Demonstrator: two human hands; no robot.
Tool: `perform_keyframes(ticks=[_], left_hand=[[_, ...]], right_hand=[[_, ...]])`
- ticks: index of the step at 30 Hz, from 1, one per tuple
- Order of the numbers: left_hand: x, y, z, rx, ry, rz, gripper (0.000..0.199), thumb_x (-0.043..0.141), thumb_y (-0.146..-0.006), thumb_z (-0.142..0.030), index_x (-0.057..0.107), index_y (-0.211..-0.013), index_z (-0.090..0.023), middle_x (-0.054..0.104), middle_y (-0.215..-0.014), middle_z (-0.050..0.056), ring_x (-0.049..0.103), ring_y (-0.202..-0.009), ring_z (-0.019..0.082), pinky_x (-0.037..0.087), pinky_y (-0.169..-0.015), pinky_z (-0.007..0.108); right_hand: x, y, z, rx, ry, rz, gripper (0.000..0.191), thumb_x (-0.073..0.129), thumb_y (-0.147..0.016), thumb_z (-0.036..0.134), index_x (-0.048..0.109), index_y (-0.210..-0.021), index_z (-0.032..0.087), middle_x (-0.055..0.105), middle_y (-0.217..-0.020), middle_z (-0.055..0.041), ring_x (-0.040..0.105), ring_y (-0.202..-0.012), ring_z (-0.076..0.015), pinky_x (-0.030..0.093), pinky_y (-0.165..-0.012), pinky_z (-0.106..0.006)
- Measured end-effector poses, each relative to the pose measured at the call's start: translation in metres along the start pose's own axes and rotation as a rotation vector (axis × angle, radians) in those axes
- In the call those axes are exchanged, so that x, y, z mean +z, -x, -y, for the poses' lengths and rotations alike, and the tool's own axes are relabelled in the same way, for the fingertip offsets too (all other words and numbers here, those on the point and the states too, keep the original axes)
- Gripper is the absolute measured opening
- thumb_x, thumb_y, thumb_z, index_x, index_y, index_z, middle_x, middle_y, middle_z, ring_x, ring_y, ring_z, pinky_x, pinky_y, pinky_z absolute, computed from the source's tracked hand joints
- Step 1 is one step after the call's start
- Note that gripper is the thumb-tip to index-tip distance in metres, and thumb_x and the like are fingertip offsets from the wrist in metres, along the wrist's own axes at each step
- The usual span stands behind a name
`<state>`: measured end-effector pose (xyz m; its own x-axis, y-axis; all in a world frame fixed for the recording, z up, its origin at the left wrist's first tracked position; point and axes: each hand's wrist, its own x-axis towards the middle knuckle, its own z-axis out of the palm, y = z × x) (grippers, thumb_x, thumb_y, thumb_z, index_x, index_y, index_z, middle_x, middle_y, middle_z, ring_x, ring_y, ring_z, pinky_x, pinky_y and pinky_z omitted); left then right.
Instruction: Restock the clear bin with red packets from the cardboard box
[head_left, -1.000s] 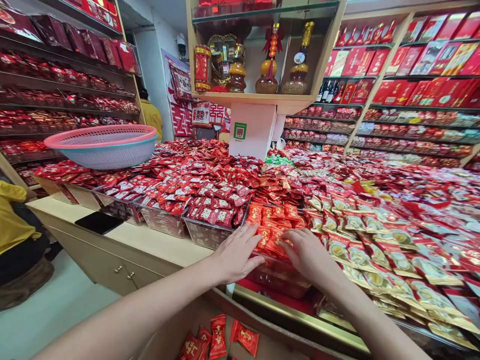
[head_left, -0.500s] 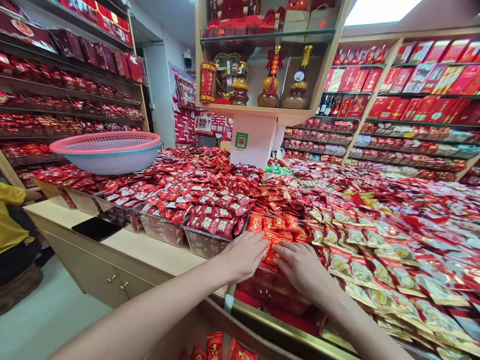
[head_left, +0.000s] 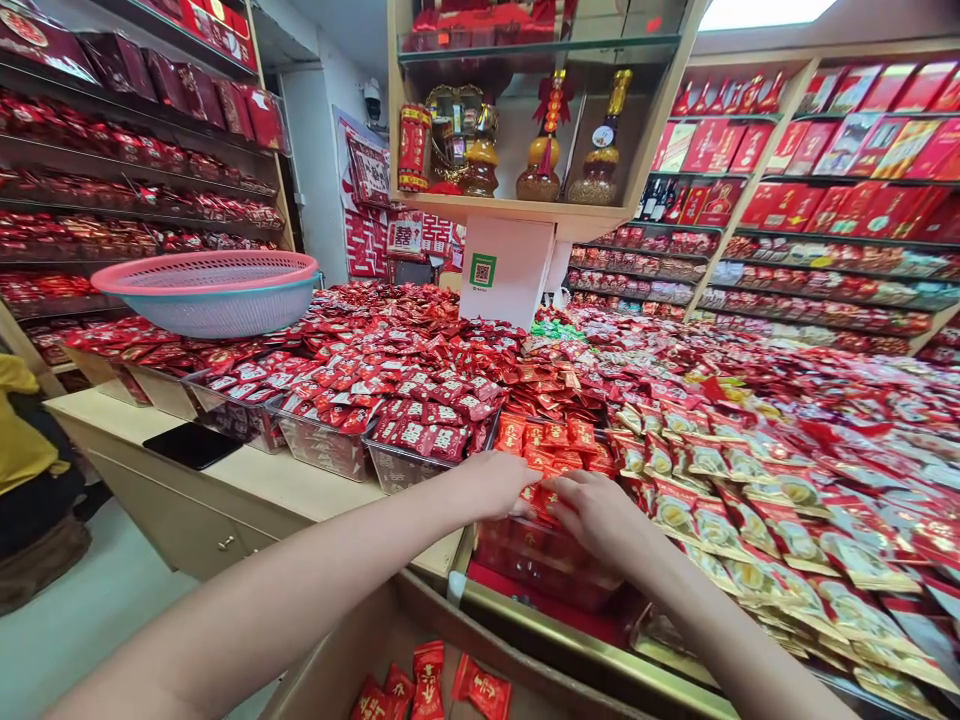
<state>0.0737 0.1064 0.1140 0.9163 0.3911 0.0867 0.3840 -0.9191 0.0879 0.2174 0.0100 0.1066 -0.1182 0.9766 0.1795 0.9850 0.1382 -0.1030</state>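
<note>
In the head view, red sweets (head_left: 555, 434) are heaped in a clear tub (head_left: 540, 556) at the front of the desk (head_left: 296, 488), and the left hand (head_left: 504, 484) and right hand (head_left: 596, 508) are set on them close together, fingers curled; whether anything is held in either grip cannot be told. If the heap were pressed or scooped too hard, sweets could be pushed over the rim into the box (head_left: 450, 622) below, or among the gold packets (head_left: 712, 527) alongside.

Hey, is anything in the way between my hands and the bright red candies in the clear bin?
Nothing visible. The left hand and right hand reach over the near wall of the bin, right to the candies.
</note>
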Motion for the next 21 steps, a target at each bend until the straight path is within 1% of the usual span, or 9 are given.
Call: perform_keyframes(ticks=[2, 5, 10, 12, 13, 15, 17, 19, 21], left_hand=[[-0.001, -0.001, 0.001, 0.018, -0.028, 0.029, 0.027, 0.057, -0.071, -0.033, 0.058, -0.096, -0.023, 0.063, -0.095, 0.004, 0.058, -0.088, 0.021, 0.045, -0.074, 0.029], [-0.003, -0.002, 0.001, 0.034, -0.055, 0.061, 0.027, 0.055, -0.072, -0.031, 0.058, -0.097, -0.023, 0.062, -0.096, 0.005, 0.058, -0.088, 0.022, 0.045, -0.072, 0.030], [-0.006, -0.001, 0.002, 0.034, -0.043, 0.059, 0.022, 0.052, -0.073, -0.031, 0.060, -0.091, -0.021, 0.062, -0.094, 0.006, 0.059, -0.086, 0.022, 0.046, -0.072, 0.030], [-0.008, 0.002, 0.003, 0.034, -0.029, 0.038, 0.024, 0.048, -0.077, -0.034, 0.059, -0.093, -0.020, 0.062, -0.094, 0.005, 0.058, -0.087, 0.021, 0.046, -0.074, 0.029], [-0.009, 0.005, 0.005, 0.033, -0.022, 0.020, 0.026, 0.044, -0.080, -0.034, 0.058, -0.097, -0.019, 0.062, -0.097, 0.006, 0.058, -0.090, 0.020, 0.045, -0.076, 0.028], [-0.010, 0.014, 0.008, 0.029, -0.013, -0.021, 0.030, 0.037, -0.084, -0.029, 0.053, -0.106, -0.017, 0.059, -0.106, 0.007, 0.055, -0.098, 0.018, 0.043, -0.084, 0.028], [-0.009, 0.024, 0.012, 0.041, -0.008, -0.068, 0.032, 0.035, -0.085, -0.023, 0.050, -0.112, -0.016, 0.056, -0.114, 0.008, 0.051, -0.106, 0.018, 0.039, -0.091, 0.029], [-0.006, 0.033, 0.016, 0.065, -0.015, -0.114, 0.033, 0.036, -0.084, -0.021, 0.049, -0.114, -0.013, 0.053, -0.118, 0.010, 0.047, -0.111, 0.019, 0.036, -0.096, 0.031], [-0.001, 0.039, 0.019, 0.086, -0.032, -0.149, 0.034, 0.037, -0.084, -0.020, 0.048, -0.115, -0.010, 0.052, -0.120, 0.013, 0.046, -0.113, 0.021, 0.033, -0.099, 0.033]], right_hand=[[-0.001, -0.002, -0.001, -0.007, 0.001, 0.028, 0.025, 0.041, -0.082, 0.021, 0.061, -0.096, 0.020, 0.063, -0.089, -0.0073, 0.058, -0.085, -0.0186, 0.039, -0.076, -0.027], [-0.002, -0.005, -0.004, -0.021, 0.007, 0.063, 0.024, 0.043, -0.078, 0.017, 0.062, -0.092, 0.019, 0.063, -0.088, -0.0067, 0.058, -0.082, -0.0176, 0.039, -0.075, -0.026], [-0.002, -0.005, -0.007, -0.043, 0.026, 0.072, 0.023, 0.044, -0.077, 0.016, 0.062, -0.089, 0.019, 0.063, -0.086, -0.0065, 0.056, -0.081, -0.0192, 0.038, -0.075, -0.029], [-0.003, -0.005, -0.006, -0.043, 0.032, 0.055, 0.021, 0.044, -0.078, 0.018, 0.062, -0.089, 0.020, 0.063, -0.085, -0.0065, 0.055, -0.080, -0.0205, 0.038, -0.075, -0.031], [-0.003, -0.004, -0.005, -0.041, 0.033, 0.042, 0.019, 0.045, -0.078, 0.019, 0.062, -0.088, 0.020, 0.063, -0.085, -0.0064, 0.055, -0.081, -0.0212, 0.038, -0.075, -0.032], [-0.004, -0.005, -0.003, -0.039, 0.031, 0.013, 0.017, 0.046, -0.079, 0.021, 0.061, -0.086, 0.020, 0.063, -0.086, -0.0063, 0.053, -0.084, -0.0221, 0.038, -0.077, -0.033], [-0.004, -0.008, -0.001, -0.050, 0.023, -0.010, 0.016, 0.048, -0.079, 0.022, 0.061, -0.088, 0.019, 0.063, -0.091, -0.0064, 0.051, -0.088, -0.0220, 0.038, -0.079, -0.032], [-0.003, -0.012, 0.001, -0.077, 0.014, -0.011, 0.018, 0.052, -0.077, 0.024, 0.060, -0.093, 0.018, 0.062, -0.097, -0.0065, 0.051, -0.093, -0.0215, 0.038, -0.082, -0.030], [-0.002, -0.018, 0.003, -0.103, 0.013, 0.008, 0.025, 0.058, -0.074, 0.027, 0.059, -0.097, 0.017, 0.062, -0.100, -0.0069, 0.051, -0.094, -0.0221, 0.038, -0.082, -0.030]])
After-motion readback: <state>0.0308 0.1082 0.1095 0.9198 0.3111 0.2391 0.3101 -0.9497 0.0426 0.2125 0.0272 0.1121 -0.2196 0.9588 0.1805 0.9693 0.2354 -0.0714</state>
